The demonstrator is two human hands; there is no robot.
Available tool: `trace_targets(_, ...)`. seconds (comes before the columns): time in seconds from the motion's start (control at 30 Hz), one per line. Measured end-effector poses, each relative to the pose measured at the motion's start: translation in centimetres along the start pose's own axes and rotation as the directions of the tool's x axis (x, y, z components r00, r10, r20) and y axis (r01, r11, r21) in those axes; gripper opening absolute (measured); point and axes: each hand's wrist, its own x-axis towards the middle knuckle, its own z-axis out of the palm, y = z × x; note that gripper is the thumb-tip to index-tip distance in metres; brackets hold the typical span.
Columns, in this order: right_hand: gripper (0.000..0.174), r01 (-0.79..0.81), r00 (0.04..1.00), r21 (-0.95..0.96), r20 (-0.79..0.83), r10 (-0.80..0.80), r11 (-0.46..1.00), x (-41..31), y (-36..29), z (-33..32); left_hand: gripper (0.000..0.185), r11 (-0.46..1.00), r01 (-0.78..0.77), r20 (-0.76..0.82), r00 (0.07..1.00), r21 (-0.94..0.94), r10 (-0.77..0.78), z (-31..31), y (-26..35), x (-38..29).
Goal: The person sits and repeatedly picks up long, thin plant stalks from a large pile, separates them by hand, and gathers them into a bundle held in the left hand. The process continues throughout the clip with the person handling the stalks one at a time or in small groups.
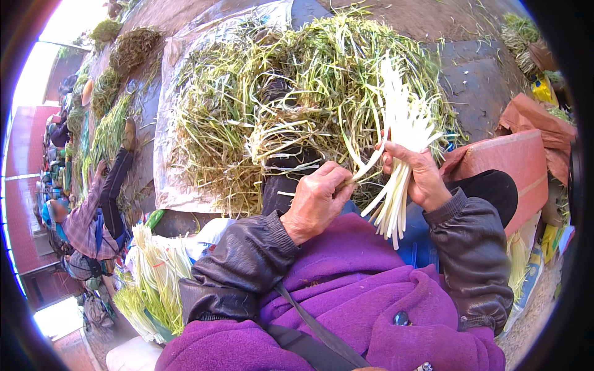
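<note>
My right hand [414, 169] grips a loose bunch of pale, whitish stalks [408, 123], their upper ends fanned out and their lower ends hanging below the fist. Between my two hands runs a single pale-green stalk [373, 161], pinched in the fingers of my left hand [320, 197]. That stalk bends up and to the left at its middle. Behind both hands spreads a large heap of green and yellowed stalks and leaves [315, 88]. Part of it lies over my dark-trousered leg [277, 190].
A pale sheet [162, 185] lies under the heap. To the left stand tied bundles of pale stalks [160, 273]. A reddish slab-like object [508, 171] stands at right. Farther left, a seated person [93, 227] reaches toward green stalks [111, 125].
</note>
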Motion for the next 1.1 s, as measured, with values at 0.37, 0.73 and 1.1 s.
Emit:
trace_targets(0.37, 0.027, 0.034, 0.996, -0.349, 0.094, -0.001, 0.937, -1.3, -1.3, 1.3, 0.024, 0.316, 0.663, 0.647, 0.743, -0.678, -0.172, -0.4, -0.3, 2.6)
trace_targets(0.73, 0.025, 0.143, 0.989, -0.369, 0.098, -0.115, 0.918, -1.6, -1.0, 1.6, 0.019, 0.116, 0.622, 0.578, 0.770, -0.774, -0.269, 1.6, -1.3, 3.6)
trace_targets(1.1, 0.019, 0.316, 0.948, -0.298, 0.063, -0.312, 0.901, -1.9, 0.1, 2.1, 0.016, 0.911, 0.284, 0.103, 0.959, -0.300, -0.265, 1.2, -1.1, 4.0)
